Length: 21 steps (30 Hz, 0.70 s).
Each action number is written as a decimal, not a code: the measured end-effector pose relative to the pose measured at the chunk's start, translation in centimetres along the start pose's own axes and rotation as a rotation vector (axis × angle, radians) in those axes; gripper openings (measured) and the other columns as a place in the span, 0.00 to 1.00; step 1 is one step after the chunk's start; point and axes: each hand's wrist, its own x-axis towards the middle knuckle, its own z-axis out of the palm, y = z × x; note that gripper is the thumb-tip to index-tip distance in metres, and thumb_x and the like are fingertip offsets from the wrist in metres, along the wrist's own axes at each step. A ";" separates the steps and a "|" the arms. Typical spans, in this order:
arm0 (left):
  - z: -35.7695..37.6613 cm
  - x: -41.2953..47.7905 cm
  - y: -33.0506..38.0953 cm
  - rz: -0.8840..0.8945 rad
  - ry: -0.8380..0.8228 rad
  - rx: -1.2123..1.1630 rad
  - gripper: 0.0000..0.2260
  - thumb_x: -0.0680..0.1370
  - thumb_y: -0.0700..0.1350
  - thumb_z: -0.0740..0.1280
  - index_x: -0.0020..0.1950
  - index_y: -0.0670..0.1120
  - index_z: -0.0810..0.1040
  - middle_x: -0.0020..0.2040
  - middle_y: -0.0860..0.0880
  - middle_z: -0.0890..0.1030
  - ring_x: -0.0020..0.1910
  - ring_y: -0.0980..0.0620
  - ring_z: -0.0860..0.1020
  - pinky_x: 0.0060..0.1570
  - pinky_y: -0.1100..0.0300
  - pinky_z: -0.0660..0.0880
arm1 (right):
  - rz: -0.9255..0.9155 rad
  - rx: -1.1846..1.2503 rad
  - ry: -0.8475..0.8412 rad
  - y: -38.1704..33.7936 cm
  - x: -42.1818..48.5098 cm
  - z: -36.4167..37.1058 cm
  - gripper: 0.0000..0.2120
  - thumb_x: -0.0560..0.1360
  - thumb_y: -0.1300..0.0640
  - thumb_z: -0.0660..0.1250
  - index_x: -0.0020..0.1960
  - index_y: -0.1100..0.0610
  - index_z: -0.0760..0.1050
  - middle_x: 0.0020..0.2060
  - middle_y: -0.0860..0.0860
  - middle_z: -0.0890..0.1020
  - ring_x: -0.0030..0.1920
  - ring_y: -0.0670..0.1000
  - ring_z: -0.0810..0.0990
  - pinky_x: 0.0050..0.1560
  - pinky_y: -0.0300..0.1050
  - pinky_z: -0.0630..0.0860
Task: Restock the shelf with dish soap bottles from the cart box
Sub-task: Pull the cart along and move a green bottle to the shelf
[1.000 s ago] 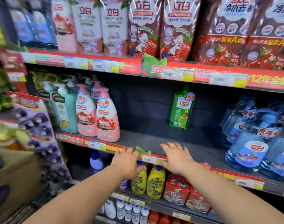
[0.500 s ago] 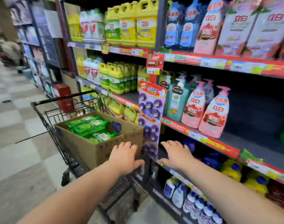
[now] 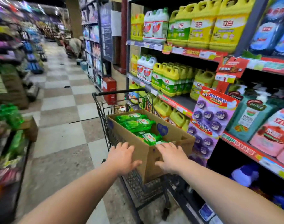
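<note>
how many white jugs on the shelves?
4: two white plastic jugs on the upper shelf; two more jugs on the shelf below. Others may hide behind.

place: supermarket aisle | evidence: stocked shelves with price tags; shopping cart; checkered floor

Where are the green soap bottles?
Head view, middle: the green soap bottles lie in the cardboard box in the cart, beyond the left hand and right hand, beside the shelf.

green dish soap bottles lie flat in an open cardboard box in the cart.
</note>
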 end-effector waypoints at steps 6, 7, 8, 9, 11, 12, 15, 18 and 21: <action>-1.7 5.6 -3.4 -0.044 0.062 0.058 0.31 0.73 0.67 0.58 0.68 0.48 0.65 0.68 0.45 0.68 0.68 0.43 0.65 0.65 0.47 0.63 | -0.050 0.010 0.039 -1.0 9.1 -1.8 0.34 0.75 0.41 0.62 0.76 0.49 0.53 0.74 0.52 0.60 0.75 0.58 0.56 0.71 0.63 0.55; -2.0 6.8 -4.1 -0.049 0.060 0.067 0.31 0.73 0.67 0.58 0.68 0.48 0.66 0.68 0.45 0.68 0.67 0.43 0.65 0.64 0.47 0.63 | -0.063 0.019 0.038 -1.1 10.8 -2.1 0.34 0.75 0.41 0.62 0.76 0.49 0.53 0.74 0.52 0.60 0.75 0.58 0.56 0.72 0.63 0.55; -2.2 7.9 -4.7 -0.055 0.051 0.073 0.31 0.73 0.67 0.58 0.68 0.48 0.65 0.68 0.45 0.68 0.67 0.43 0.65 0.64 0.47 0.63 | -0.073 0.027 0.030 -1.2 12.2 -2.3 0.34 0.75 0.42 0.62 0.76 0.49 0.53 0.75 0.52 0.60 0.75 0.58 0.55 0.72 0.64 0.55; -2.5 9.3 -5.3 -0.062 0.038 0.081 0.31 0.73 0.67 0.58 0.68 0.48 0.65 0.68 0.45 0.68 0.67 0.43 0.65 0.65 0.47 0.63 | -0.086 0.038 0.023 -1.1 13.8 -2.6 0.34 0.75 0.42 0.62 0.76 0.49 0.53 0.75 0.52 0.59 0.75 0.58 0.55 0.72 0.64 0.54; -3.0 12.3 -6.3 -0.078 0.014 0.101 0.31 0.73 0.66 0.58 0.69 0.48 0.65 0.69 0.45 0.67 0.68 0.43 0.64 0.65 0.47 0.62 | -0.108 0.047 0.016 -0.6 16.8 -3.0 0.34 0.75 0.42 0.62 0.76 0.49 0.53 0.75 0.52 0.59 0.76 0.57 0.54 0.72 0.64 0.54; -3.4 13.9 -6.8 -0.084 0.009 0.107 0.31 0.73 0.66 0.58 0.69 0.49 0.65 0.69 0.45 0.67 0.68 0.43 0.64 0.65 0.47 0.63 | -0.116 0.049 0.015 -0.1 18.3 -3.3 0.34 0.75 0.42 0.62 0.76 0.49 0.53 0.75 0.52 0.58 0.76 0.56 0.54 0.72 0.64 0.54; -4.0 18.5 -7.6 -0.098 0.006 0.103 0.31 0.73 0.67 0.58 0.68 0.49 0.65 0.68 0.46 0.68 0.68 0.43 0.64 0.66 0.46 0.62 | -0.100 0.075 0.003 1.9 22.4 -4.2 0.35 0.75 0.41 0.62 0.76 0.49 0.51 0.76 0.51 0.57 0.76 0.55 0.54 0.73 0.63 0.53; -3.8 22.4 -8.0 -0.099 -0.016 0.100 0.32 0.73 0.67 0.58 0.69 0.49 0.64 0.69 0.45 0.67 0.69 0.43 0.64 0.67 0.46 0.61 | -0.069 0.105 -0.019 4.0 25.9 -4.4 0.36 0.75 0.40 0.62 0.77 0.49 0.51 0.76 0.50 0.58 0.75 0.56 0.55 0.73 0.62 0.53; -2.9 25.5 -8.7 -0.094 -0.044 0.098 0.32 0.73 0.67 0.58 0.70 0.49 0.63 0.69 0.45 0.66 0.69 0.43 0.63 0.66 0.46 0.61 | -0.035 0.113 -0.058 5.6 28.5 -3.7 0.36 0.75 0.41 0.62 0.77 0.48 0.50 0.76 0.50 0.58 0.75 0.56 0.55 0.74 0.62 0.53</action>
